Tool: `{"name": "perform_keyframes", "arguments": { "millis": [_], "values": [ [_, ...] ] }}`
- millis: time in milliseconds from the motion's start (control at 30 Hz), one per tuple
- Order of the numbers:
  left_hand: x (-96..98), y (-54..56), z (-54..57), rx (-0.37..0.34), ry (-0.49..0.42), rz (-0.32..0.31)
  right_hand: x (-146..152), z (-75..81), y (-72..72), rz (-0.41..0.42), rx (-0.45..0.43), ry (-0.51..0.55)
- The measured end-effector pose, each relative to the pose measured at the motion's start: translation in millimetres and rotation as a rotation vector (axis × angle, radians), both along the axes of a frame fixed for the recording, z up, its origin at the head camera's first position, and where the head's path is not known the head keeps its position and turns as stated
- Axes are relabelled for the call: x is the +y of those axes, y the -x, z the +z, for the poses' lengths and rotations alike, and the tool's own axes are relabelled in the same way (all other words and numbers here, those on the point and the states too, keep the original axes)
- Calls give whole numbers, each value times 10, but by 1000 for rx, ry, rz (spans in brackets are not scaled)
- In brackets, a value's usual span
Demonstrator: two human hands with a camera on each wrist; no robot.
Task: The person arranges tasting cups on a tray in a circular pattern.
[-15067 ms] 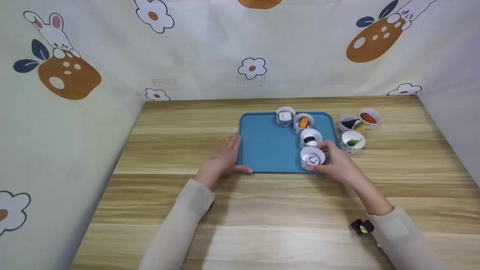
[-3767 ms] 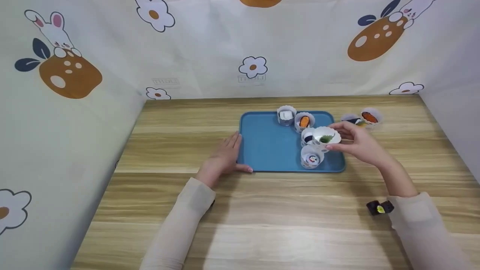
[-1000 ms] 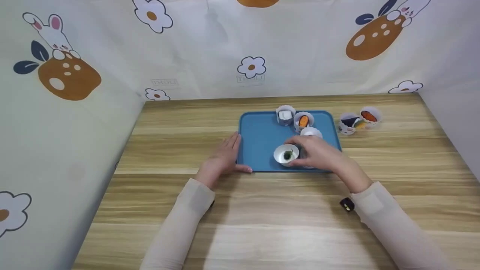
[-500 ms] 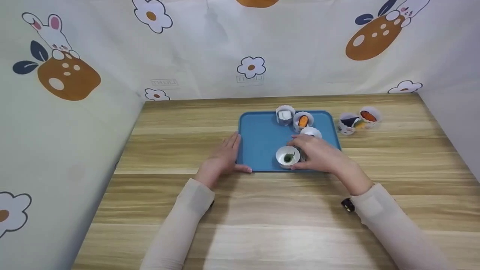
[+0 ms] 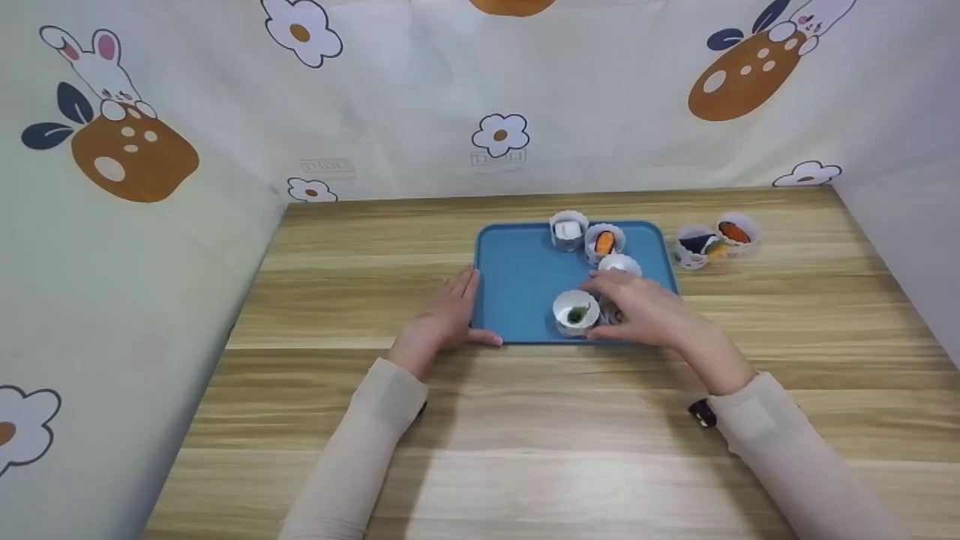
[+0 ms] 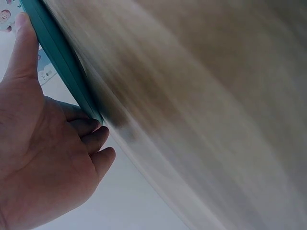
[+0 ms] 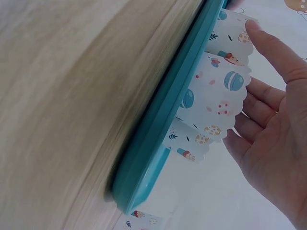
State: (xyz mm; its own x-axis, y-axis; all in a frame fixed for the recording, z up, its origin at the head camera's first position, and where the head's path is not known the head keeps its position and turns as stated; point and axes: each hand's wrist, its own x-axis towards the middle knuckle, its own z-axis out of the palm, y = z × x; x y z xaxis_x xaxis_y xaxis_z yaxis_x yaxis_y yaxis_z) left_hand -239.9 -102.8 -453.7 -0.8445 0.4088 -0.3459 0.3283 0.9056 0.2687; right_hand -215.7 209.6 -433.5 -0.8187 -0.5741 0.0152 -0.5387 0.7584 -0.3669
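Observation:
A white paper baking cup (image 5: pixel 576 313) holding a dark green piece with a leaf stands upright near the front of the blue tray (image 5: pixel 517 277). My right hand (image 5: pixel 637 307) is beside its right rim, thumb and fingers parted; in the right wrist view the thumb lies at the rim of the farther cup (image 7: pixel 235 33). Another patterned cup (image 7: pixel 216 91) stands on the tray by the palm, mostly hidden under the hand from above. My left hand (image 5: pixel 442 315) rests against the tray's left edge, fingers along the side, thumb at the front rim.
Along the tray's back and right stand cups with a white block (image 5: pixel 568 230), an orange-topped piece (image 5: pixel 604 243) and a half-covered filling (image 5: pixel 619 264). Right of the tray, on the wooden table (image 5: pixel 345 247), are cups with a black-wrapped piece (image 5: pixel 694 246) and orange-red topping (image 5: pixel 735 232).
The leaf cup came from right of the tray, over the other cups, to the tray's front. Lately the right hand has loosened and shifted slightly right; the left hand has stayed put.

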Motion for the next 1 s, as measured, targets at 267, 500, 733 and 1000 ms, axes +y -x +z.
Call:
{"name": "perform_keyframes", "arguments": {
  "millis": [267,500,733,1000],
  "values": [
    [-4,-9,5,-5,-8,8,78,31,-24,-7,11,29],
    [3,-14,23,-3,-2,6,155,87,-38,-24,-5,57],
    [-1,-8,15,-9,7,-1,244,132,-39,-43,-10,110],
    [3,4,4,-5,24,-7,355,208,-37,-101,-51,116]
  ]
}}
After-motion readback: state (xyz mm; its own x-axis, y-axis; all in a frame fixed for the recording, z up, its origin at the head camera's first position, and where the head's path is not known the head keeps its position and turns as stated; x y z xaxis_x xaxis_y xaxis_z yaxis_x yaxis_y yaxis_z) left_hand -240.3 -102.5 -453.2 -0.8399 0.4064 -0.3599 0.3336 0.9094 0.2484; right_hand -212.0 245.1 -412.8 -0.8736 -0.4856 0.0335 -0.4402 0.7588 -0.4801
